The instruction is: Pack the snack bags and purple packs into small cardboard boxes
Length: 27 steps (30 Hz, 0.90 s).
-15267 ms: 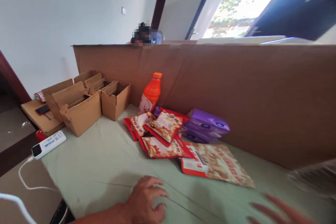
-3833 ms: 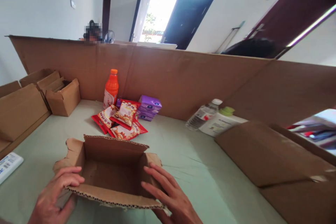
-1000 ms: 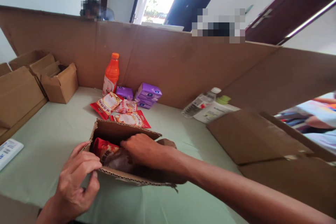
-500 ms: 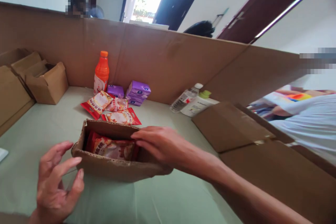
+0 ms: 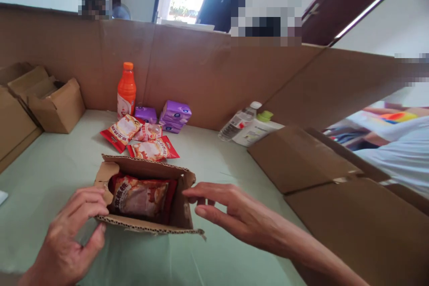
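Observation:
A small open cardboard box (image 5: 150, 227) stands on the pale green tabletop, and red snack packets (image 5: 139, 196) lie inside it. My left hand (image 5: 72, 232) grips the box's left end, its fingers bent against the end flap and its thumb by the near corner. At the right end, my right hand (image 5: 231, 208) has its fingers and thumb apart, with the fingertips at the wall's edge and nothing held. Just behind the box are several loose red-and-white snack packets (image 5: 154, 148).
Behind the packets stand an orange drink bottle (image 5: 126, 91) and purple tissue packs (image 5: 176, 114). A clear water bottle (image 5: 239, 120) leans beside a white pouch with a green cap (image 5: 256, 130). Cardboard boxes flank both sides (image 5: 58, 107); a cardboard wall (image 5: 194, 67) runs along the back. People are beyond it.
My left hand has moved right onto the box's left end. The box's left end flap now stands up and its mouth is wider. My right hand has shifted right and down from the far rim.

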### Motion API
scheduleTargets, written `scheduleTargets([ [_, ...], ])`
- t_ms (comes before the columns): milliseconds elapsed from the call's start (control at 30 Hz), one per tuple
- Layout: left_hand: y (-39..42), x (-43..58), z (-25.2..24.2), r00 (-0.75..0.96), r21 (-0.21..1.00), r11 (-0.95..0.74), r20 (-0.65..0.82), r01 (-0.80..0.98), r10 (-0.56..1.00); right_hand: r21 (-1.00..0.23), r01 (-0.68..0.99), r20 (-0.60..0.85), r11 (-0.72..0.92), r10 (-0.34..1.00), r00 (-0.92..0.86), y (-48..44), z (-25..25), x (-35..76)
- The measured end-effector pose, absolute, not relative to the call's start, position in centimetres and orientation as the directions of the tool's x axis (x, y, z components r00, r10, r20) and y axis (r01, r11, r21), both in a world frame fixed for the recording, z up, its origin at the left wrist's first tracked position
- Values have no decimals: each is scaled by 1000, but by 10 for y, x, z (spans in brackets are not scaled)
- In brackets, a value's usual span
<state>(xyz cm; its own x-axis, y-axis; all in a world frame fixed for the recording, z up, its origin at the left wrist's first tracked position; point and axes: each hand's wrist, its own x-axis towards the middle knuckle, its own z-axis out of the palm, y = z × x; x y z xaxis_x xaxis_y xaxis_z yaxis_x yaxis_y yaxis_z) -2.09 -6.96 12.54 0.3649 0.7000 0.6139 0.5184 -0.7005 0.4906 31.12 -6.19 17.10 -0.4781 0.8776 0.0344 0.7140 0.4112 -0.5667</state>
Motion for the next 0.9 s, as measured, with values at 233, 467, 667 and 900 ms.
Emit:
scheduleTargets([
  [233,-70,-20,129,362,502,-690,602,522,712,-478,688,57,546,801,-597,-54,147,297],
  [467,-68,-23,125,290,519,-590,547,619,786,-405,701,223,587,807,-547,-53,128,308],
  [667,-56,-20,108,166,449,-507,606,736,778,-431,750,493,502,827,-270,-57,131,317],
  [900,-52,-21,93,169,461,-451,532,764,830,-298,631,466,717,686,-559,-50,127,304],
])
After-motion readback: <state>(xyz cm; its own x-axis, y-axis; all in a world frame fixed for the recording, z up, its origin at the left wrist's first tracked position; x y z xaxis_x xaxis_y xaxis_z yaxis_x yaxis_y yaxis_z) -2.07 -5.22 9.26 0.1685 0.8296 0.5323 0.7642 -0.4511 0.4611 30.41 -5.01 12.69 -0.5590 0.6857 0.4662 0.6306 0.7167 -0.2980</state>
